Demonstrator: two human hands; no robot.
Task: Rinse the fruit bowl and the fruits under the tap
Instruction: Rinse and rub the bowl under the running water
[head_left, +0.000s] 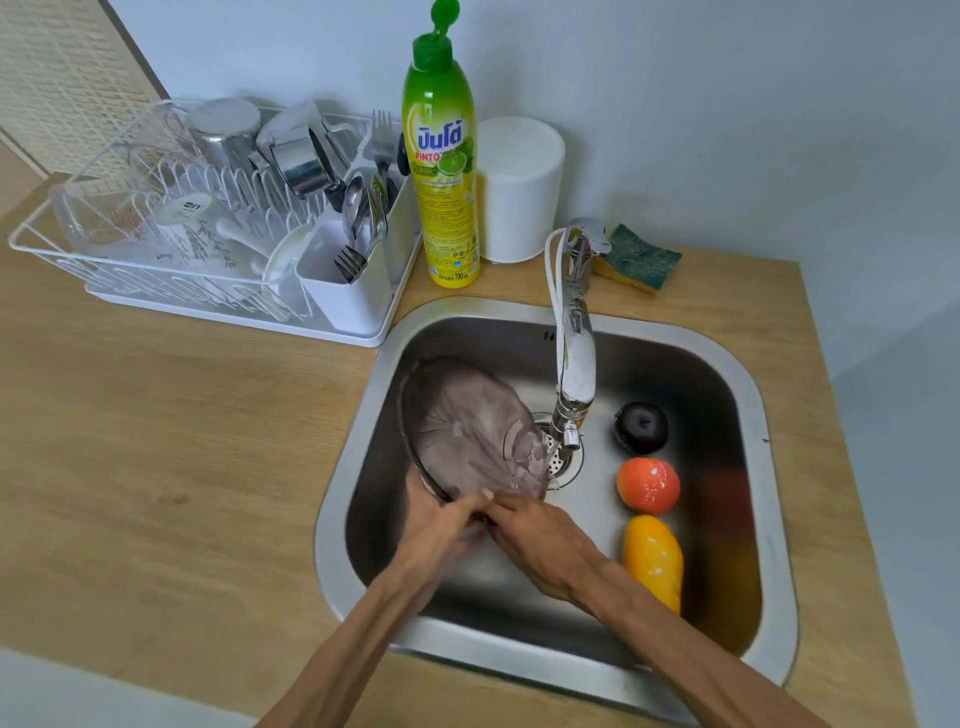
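A smoky grey see-through fruit bowl (467, 426) is tilted on its edge in the steel sink (769, 415), its inside facing the tap (574, 364). Water from the spout runs onto the bowl's right side. My left hand (441, 525) grips the bowl's near rim from the left. My right hand (540, 540) holds the same rim from the right, fingertips touching the left hand. Three fruits lie along the sink's right side: a dark purple one (641, 427) farthest, an orange-red one (648, 485) in the middle, a yellow one (653, 558) nearest.
A white dish rack (218, 228) with glasses, pots and cutlery stands at the back left on the wooden counter (156, 467). A green-yellow dish soap bottle (441, 156), a white canister (519, 192) and a sponge (639, 262) stand behind the sink.
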